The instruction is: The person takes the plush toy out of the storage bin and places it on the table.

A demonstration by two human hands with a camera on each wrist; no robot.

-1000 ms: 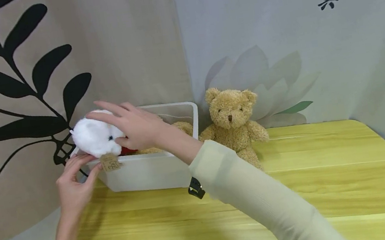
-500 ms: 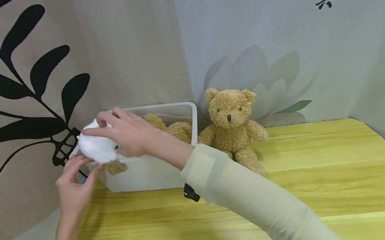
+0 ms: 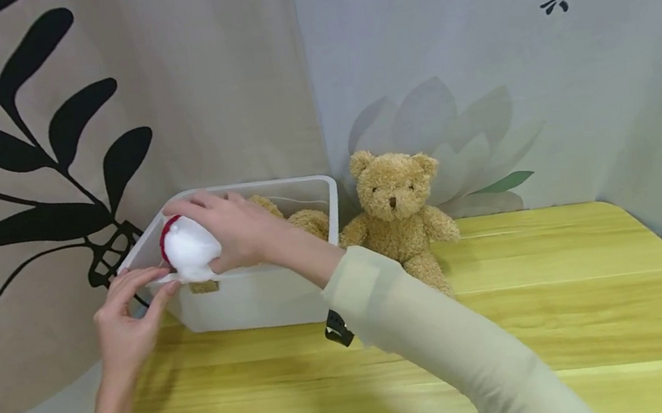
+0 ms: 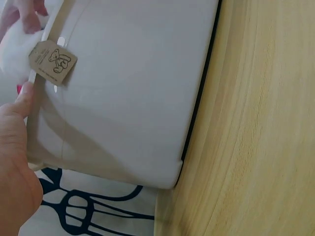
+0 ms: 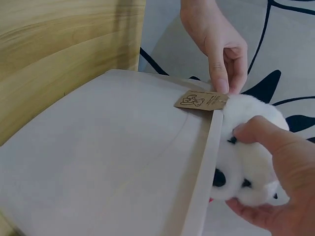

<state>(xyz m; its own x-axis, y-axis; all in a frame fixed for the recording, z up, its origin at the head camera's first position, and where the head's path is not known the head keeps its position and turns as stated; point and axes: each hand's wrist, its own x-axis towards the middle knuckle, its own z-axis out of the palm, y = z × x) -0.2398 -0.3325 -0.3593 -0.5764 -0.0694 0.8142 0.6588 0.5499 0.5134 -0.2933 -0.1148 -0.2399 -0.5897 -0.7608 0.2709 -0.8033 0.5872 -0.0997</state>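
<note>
My right hand (image 3: 232, 227) holds a white plush toy (image 3: 191, 247) with a dark nose and eyes and a bit of red on it. Its thumb presses into the fur beside an eye in the right wrist view, and the other fingers curl round the far side. The toy is at the left end of a white plastic bin (image 3: 243, 303), just inside the front rim. A brown card tag (image 4: 54, 64) hangs from it over the outer wall. My left hand (image 3: 131, 319) pinches the rim at the bin's front left corner.
Tan plush (image 3: 311, 223) lies inside the bin's right part. A tan teddy bear (image 3: 397, 225) sits upright on the wooden table (image 3: 331, 390), right of the bin. Behind stand printed curtains (image 3: 223, 73), close to the bin's back.
The white plush toy has turned over and moved lower and rightward into the bin, its red part now at the upper left. My right hand turned with it; the left hand stayed on the rim.
</note>
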